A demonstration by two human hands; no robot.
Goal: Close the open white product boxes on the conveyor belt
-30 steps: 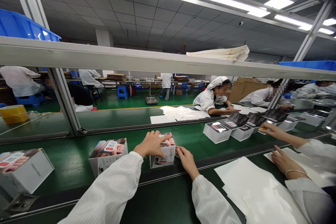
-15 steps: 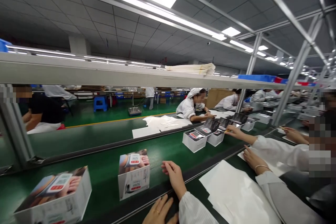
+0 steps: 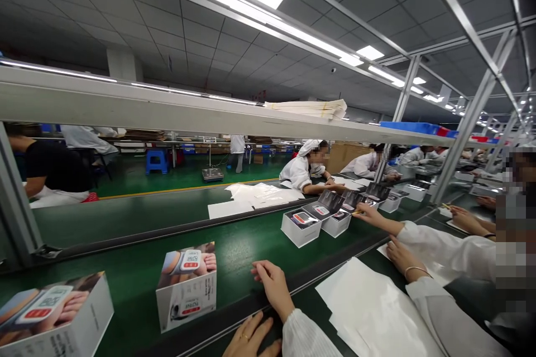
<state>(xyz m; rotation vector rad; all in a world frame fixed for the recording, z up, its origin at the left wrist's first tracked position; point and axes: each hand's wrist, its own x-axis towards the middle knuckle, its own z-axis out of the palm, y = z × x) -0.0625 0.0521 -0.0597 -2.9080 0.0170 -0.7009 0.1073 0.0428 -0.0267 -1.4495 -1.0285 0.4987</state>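
Note:
My right hand point(image 3: 272, 289), in a white sleeve, hovers over the near edge of the green conveyor belt point(image 3: 234, 254). Its fingers stretch leftward and hold nothing. Lower down, my left hand point(image 3: 251, 337) wears a ring and rests by the belt's rim, fingers spread and empty; the frame cuts off part of it. To the left of my right hand stands a printed blood pressure monitor box point(image 3: 188, 290), apart from the fingers. A second printed box point(image 3: 54, 318) is at the lower left, partly out of frame. Open white boxes point(image 3: 299, 227) with monitors inside sit farther right.
White sheets point(image 3: 372, 304) lie to my right. A co-worker's hand point(image 3: 371, 215) reaches towards the open boxes. More white sheets point(image 3: 259, 196) lie across the belt near another person point(image 3: 299, 170). A shelf point(image 3: 167, 109) spans above, held by metal posts point(image 3: 473, 117).
Both printed boxes and the nearest open boxes have shifted left along the belt. My hands stay nearly in place, moving slightly left. The view has tilted a little.

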